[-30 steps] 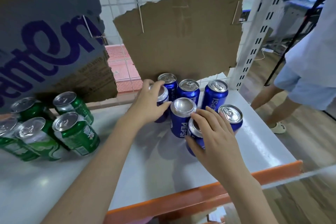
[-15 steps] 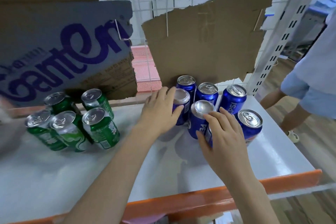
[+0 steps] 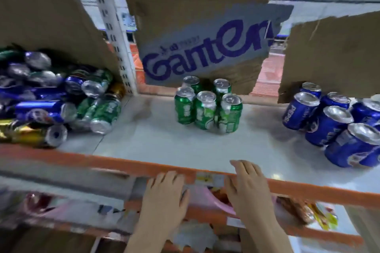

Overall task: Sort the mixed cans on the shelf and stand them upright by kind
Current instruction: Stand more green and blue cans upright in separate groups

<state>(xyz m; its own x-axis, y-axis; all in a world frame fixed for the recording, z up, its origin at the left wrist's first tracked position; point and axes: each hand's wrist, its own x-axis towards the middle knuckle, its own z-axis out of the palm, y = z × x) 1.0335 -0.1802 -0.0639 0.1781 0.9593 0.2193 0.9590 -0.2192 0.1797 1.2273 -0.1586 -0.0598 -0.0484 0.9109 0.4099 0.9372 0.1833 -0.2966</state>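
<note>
Both hands empty. My left hand (image 3: 164, 195) sits at the orange front edge (image 3: 102, 163) of the shelf, fingers straight and relaxed, holding nothing; the frame is blurred, so I cannot tell if the fingertips touch the edge. My right hand (image 3: 248, 189) is just beside it to the right, fingers spread loosely, tips reaching over the orange edge onto the white shelf surface (image 3: 164, 141). No can in either grip. Green cans (image 3: 206, 107): 5 standing upright, tight cluster at mid-shelf, just in front of the grey Ganten cardboard panel (image 3: 205, 51). Blue Pepsi cans (image 3: 333, 123): upright group at the right end of the shelf, below a plain brown cardboard sheet (image 3: 333, 53), well apart from the green group; some are cut off by the frame edge, count unclear. Unsorted pile (image 3: 55, 100): far left, past the white perforated upright (image 3: 115, 47), cans lying on their sides, blue, green and gold mixed, stacked on each other. Lower shelf under my hands holds some pink and packaged items, too blurred to identify.
</note>
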